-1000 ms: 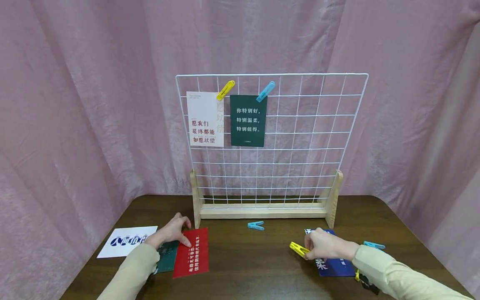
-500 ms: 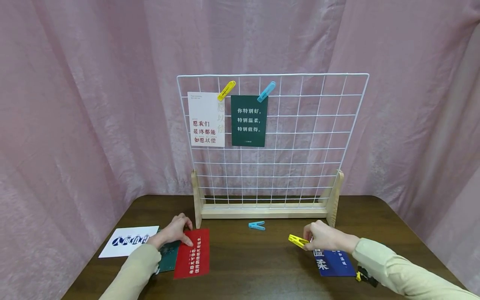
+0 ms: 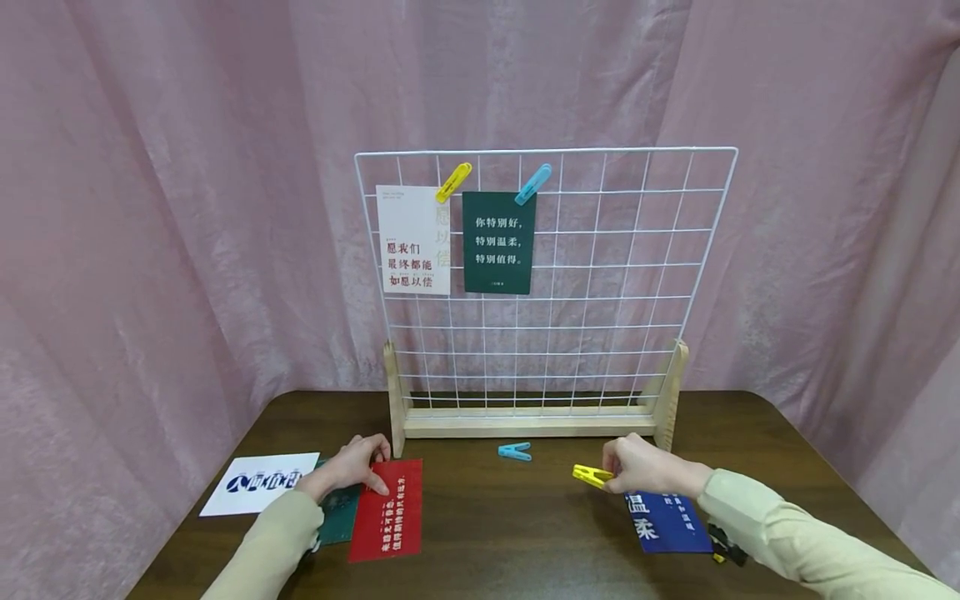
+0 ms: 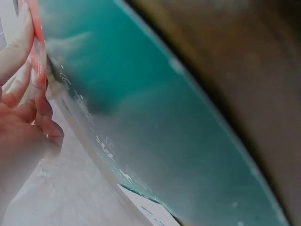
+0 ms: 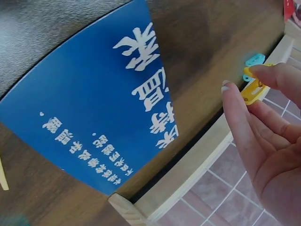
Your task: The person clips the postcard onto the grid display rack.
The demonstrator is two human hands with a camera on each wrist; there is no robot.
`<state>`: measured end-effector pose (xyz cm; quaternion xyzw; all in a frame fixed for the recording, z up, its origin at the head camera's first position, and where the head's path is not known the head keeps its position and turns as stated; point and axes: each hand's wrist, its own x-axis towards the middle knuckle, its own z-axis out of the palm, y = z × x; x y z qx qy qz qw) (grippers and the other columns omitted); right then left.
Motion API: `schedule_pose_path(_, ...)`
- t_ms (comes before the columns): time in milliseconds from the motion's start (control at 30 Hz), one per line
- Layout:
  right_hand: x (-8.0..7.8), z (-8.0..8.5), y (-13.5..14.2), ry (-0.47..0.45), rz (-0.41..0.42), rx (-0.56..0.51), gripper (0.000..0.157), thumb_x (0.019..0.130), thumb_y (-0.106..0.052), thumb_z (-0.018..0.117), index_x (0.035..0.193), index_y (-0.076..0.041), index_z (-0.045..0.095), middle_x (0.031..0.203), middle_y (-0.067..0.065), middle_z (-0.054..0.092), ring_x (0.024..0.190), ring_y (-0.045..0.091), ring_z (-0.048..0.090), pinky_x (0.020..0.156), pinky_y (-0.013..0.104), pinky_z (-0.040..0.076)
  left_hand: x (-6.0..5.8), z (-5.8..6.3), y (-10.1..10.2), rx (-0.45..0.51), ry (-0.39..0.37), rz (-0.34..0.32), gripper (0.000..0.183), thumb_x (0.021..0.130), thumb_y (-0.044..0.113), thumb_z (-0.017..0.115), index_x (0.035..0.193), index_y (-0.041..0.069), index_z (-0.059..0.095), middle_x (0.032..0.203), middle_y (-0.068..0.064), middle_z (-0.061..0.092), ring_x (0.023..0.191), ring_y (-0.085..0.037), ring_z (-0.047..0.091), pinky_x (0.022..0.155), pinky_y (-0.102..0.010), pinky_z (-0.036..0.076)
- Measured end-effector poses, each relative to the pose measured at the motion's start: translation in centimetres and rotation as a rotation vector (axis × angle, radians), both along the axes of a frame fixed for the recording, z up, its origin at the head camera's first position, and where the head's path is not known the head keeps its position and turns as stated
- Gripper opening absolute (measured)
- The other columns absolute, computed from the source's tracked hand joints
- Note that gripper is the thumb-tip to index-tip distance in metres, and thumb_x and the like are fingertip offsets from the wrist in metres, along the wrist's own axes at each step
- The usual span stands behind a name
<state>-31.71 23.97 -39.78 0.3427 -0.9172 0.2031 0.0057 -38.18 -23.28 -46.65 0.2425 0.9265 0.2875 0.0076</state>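
My left hand [image 3: 356, 463] pinches the upper left corner of a red card [image 3: 390, 525] with white lettering. Fingers and thumb meet at its edge [image 4: 38, 42] in the left wrist view. Partly under the red card lies a dark green card [image 3: 339, 515], large in the left wrist view. On the other side my right hand [image 3: 647, 467] holds a yellow clothespin [image 3: 589, 476] between thumb and fingers, its far end pointing left. The right wrist view shows the clothespin [image 5: 254, 92] at the fingertips. Below that hand a blue card [image 3: 673, 525] rests on the table, partly covered.
A white wire grid [image 3: 600, 267] on a wooden stand [image 3: 525, 427] rises at the back. A yellow clothespin [image 3: 453, 182] and a blue one [image 3: 533, 184] fasten a white card [image 3: 412, 225] and a green card [image 3: 498, 250] to it. Another blue clothespin [image 3: 514, 452] lies before the stand.
My right hand has moved up and slightly left with the yellow clothespin, turning it flatter. The left hand and red card have shifted slightly right and down.
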Motion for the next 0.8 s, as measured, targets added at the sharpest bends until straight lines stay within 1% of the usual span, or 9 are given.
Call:
schedule_pose_path(100,-0.3,0.2,-0.1,-0.006,0.021,-0.025,0.016,0.068,-0.006,0.073,0.073,-0.006,0.057,0.063,-0.009,0.052,0.054,0.003,0.048,0.048,0.022,0.044,-0.1,0.1,-0.1,0.053,-0.021,-0.023,0.050,0.059,0.021,0.085,0.090,0.007,0.048,0.077,-0.001,0.048,0.074,-0.021,0.043,0.061,-0.031,0.038)
schedule_pose_path(167,-0.6,0.4,-0.1,0.000,0.029,-0.042,0.016,0.069,-0.004,0.072,0.075,-0.004,0.058,0.065,-0.007,0.053,0.056,0.005,0.049,0.050,0.023,0.045,-0.1,0.3,-0.2,0.093,-0.027,-0.053,0.052,0.060,0.018,0.085,0.093,0.004,0.047,0.078,-0.004,0.047,0.072,-0.022,0.045,0.058,-0.029,0.040)
schedule_pose_path(233,-0.8,0.5,0.0,0.004,0.028,-0.054,0.015,0.070,-0.003,0.072,0.078,-0.002,0.059,0.066,-0.007,0.054,0.058,0.005,0.049,0.052,0.023,0.045,-0.1,0.7,-0.3,0.126,-0.019,-0.081,0.052,0.061,0.016,0.085,0.094,0.003,0.046,0.079,-0.006,0.047,0.071,-0.023,0.045,0.057,-0.028,0.041)
schedule_pose_path(300,-1.0,0.6,0.1,0.003,0.027,-0.067,0.015,0.071,-0.004,0.071,0.080,0.000,0.061,0.067,-0.006,0.055,0.059,0.006,0.050,0.053,0.023,0.045,0.0,1.1,-0.3,0.144,0.000,-0.092,0.051,0.061,0.016,0.085,0.094,0.001,0.048,0.080,-0.006,0.048,0.073,-0.024,0.045,0.059,-0.028,0.042)
schedule_pose_path(400,-1.2,0.8,0.2,-0.011,0.023,-0.084,0.014,0.074,-0.007,0.071,0.082,0.000,0.062,0.067,-0.007,0.056,0.060,0.006,0.051,0.053,0.024,0.045,0.1,1.8,-0.4,0.174,0.001,-0.074,0.047,0.063,0.016,0.084,0.094,0.002,0.051,0.082,-0.005,0.051,0.075,-0.023,0.048,0.061,-0.028,0.044)
schedule_pose_path(533,-1.3,1.3,0.3,-0.013,0.013,-0.118,0.013,0.078,-0.011,0.069,0.085,-0.001,0.063,0.069,-0.007,0.057,0.061,0.006,0.052,0.055,0.024,0.045,0.3,2.7,-0.4,0.234,-0.026,-0.028,0.043,0.066,0.015,0.082,0.096,0.002,0.054,0.081,-0.002,0.055,0.074,-0.021,0.052,0.063,-0.031,0.047)
schedule_pose_path(633,-1.4,1.6,0.4,-0.003,0.002,-0.146,0.013,0.080,-0.011,0.068,0.087,-0.001,0.064,0.071,-0.006,0.058,0.063,0.007,0.054,0.056,0.025,0.046,0.4,3.3,-0.3,0.266,-0.012,-0.015,0.041,0.068,0.014,0.080,0.097,0.003,0.055,0.080,-0.003,0.056,0.073,-0.021,0.052,0.062,-0.032,0.048)
schedule_pose_path(800,-1.8,2.2,0.6,0.016,-0.027,-0.179,0.016,0.082,-0.013,0.067,0.091,0.000,0.064,0.074,-0.006,0.059,0.065,0.008,0.054,0.057,0.025,0.046,0.5,4.4,0.3,0.306,0.035,-0.024,0.036,0.070,0.008,0.078,0.100,0.005,0.058,0.083,-0.003,0.058,0.073,-0.021,0.054,0.062,-0.032,0.048)
